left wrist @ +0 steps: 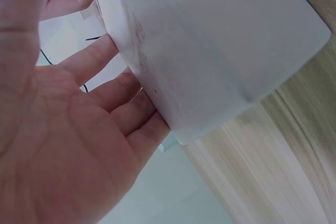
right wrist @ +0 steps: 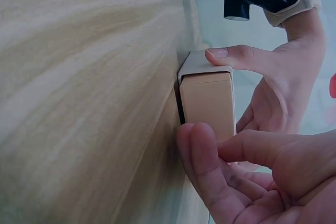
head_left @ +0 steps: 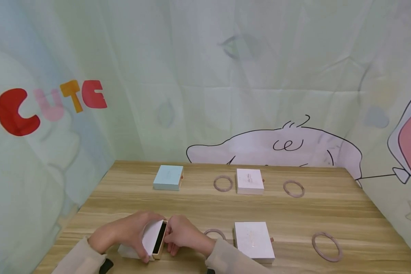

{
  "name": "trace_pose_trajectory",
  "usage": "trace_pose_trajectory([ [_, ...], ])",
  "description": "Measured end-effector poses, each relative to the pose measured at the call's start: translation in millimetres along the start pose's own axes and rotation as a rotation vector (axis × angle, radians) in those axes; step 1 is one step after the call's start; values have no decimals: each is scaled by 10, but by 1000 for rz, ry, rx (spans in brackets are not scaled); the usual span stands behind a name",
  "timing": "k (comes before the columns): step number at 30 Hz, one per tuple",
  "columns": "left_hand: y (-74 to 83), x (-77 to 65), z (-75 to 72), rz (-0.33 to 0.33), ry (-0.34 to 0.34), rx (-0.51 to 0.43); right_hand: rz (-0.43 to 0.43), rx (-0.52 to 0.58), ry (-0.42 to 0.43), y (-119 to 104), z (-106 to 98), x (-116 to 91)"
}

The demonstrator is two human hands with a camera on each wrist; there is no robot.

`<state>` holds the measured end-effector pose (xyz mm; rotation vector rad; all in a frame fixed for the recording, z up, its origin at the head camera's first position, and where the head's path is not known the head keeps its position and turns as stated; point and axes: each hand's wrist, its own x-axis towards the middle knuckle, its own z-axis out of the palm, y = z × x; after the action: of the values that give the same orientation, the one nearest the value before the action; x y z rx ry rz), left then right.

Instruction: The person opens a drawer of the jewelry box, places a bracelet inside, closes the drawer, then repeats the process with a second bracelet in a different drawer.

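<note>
White box [head_left: 150, 238], slightly open, is sitting nearest us at the near left of the desk [head_left: 277, 209]; our left hand [head_left: 133, 228] is gripping its opposite sides, our right hand [head_left: 185, 233] pinching at its tan drawer [right wrist: 210, 100]. We are judging it light, stiff, smooth and easily dented, best steadied by those sides. Beside our right forearm, a ring [head_left: 215, 230] is lying partly hidden.

Curtained booth: cartoon-print cloth [head_left: 205, 76] behind wooden table [head_left: 205, 205].

Colourful "CUTE" lettering [head_left: 54, 112] on the backdrop [head_left: 202, 95]
</note>
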<state>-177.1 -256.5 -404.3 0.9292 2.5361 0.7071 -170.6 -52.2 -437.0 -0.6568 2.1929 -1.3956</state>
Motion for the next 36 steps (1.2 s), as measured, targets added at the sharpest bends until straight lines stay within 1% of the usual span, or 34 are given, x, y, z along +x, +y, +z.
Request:
trace_pose_trajectory([
  [10,-6,16,2,-13,-9,-18,-8,-16,-14,3,-35,-11],
  [20,2,4,9,-32,-4,-5,-1,-25,-16,9,-41,-14],
  [27,-9,10,10,-10,1,19,6,-31,-19,11,-46,-13],
  [34,-14,16,13,-6,5,20,20,-27,-14,0,-60,-23],
  [36,-20,15,16,9,11,26,22,-22,-13,1,-59,-25],
])
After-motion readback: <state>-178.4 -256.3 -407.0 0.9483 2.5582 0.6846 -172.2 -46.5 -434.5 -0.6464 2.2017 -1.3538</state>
